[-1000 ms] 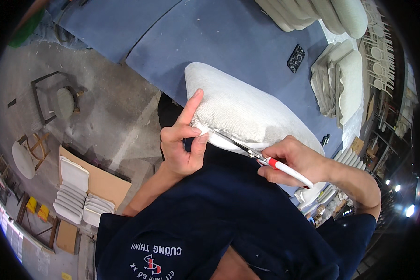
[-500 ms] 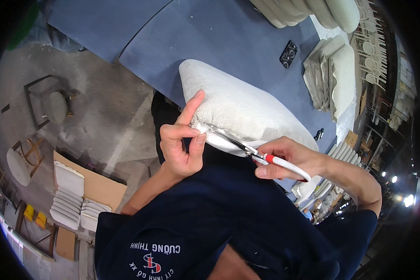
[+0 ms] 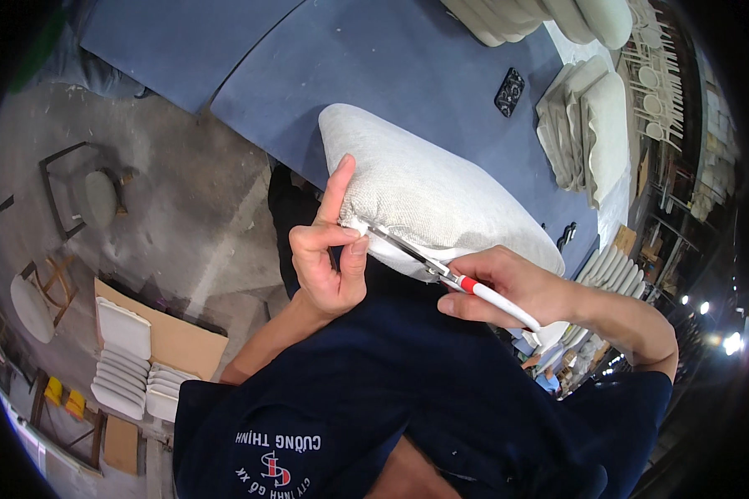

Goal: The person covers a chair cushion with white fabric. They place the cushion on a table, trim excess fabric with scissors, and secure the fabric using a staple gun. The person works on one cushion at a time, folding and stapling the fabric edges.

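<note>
- Right hand (image 3: pixel 508 284) grips scissors (image 3: pixel 468 285); blades sit slightly nearer left hand (image 3: pixel 329 259) than a second ago, so likely reach the pinched spot.
- Left pinches white edging (image 3: pixel 360 226).
- Cushion (image 3: pixel 424 183) just ahead of both hands.

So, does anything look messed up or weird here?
Maybe: a white bit shows at the near edge of the cushion, by the left hand and scissors. It looks odd against the otherwise greyish cover.
</note>
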The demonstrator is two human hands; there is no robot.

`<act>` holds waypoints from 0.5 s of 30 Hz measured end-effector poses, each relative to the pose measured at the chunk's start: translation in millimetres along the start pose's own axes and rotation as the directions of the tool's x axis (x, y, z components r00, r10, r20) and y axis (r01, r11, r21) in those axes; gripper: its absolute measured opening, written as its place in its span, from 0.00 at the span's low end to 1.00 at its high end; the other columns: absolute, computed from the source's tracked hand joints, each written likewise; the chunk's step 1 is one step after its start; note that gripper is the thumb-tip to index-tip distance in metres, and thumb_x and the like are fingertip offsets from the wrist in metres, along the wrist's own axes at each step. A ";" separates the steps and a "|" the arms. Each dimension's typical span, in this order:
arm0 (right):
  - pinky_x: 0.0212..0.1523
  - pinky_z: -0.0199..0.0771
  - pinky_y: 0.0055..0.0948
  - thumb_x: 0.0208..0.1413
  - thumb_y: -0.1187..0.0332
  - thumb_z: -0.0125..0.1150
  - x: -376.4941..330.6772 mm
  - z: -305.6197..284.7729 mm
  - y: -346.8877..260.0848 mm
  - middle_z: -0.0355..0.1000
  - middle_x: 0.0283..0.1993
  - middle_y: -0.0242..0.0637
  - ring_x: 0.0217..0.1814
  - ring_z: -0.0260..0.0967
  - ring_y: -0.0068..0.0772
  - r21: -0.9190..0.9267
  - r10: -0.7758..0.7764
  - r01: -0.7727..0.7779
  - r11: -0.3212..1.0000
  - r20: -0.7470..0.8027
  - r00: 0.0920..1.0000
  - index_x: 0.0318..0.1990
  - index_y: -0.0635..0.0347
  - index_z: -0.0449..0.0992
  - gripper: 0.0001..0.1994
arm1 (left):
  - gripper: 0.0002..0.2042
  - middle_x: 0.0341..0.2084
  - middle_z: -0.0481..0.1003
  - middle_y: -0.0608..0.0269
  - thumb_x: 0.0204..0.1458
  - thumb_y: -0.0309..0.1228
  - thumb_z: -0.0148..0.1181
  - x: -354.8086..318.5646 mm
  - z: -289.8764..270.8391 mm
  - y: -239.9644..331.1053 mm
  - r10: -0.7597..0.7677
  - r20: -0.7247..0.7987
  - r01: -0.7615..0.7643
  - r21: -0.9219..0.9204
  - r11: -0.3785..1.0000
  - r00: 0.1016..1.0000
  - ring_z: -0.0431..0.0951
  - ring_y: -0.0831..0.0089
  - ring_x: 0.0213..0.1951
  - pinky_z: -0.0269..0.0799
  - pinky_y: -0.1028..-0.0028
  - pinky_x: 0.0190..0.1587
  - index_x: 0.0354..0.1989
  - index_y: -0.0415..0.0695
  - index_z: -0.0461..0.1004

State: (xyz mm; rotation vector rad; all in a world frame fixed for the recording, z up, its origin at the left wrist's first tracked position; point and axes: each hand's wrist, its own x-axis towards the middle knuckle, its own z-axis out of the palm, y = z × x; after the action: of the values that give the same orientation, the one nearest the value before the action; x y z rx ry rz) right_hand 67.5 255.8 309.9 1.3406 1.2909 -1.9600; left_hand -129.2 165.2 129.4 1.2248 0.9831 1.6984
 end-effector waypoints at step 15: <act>0.27 0.64 0.32 0.69 0.56 0.67 -10.3 -1.4 -4.9 0.65 0.19 0.29 0.23 0.60 0.21 -0.220 -0.056 0.038 0.975 -0.075 0.996 0.30 0.61 0.72 0.20 | 0.09 0.69 0.57 0.08 0.73 0.28 0.49 10.9 12.4 9.3 -0.064 -0.032 0.062 -0.036 0.997 0.997 0.67 0.63 0.62 0.61 0.71 0.64 0.49 0.42 0.55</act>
State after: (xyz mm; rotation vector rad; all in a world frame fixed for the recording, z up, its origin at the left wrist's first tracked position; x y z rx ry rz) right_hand 69.0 257.9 321.0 1.3017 1.5402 -1.7498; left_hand -121.0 173.4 144.4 1.1350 0.9978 1.6846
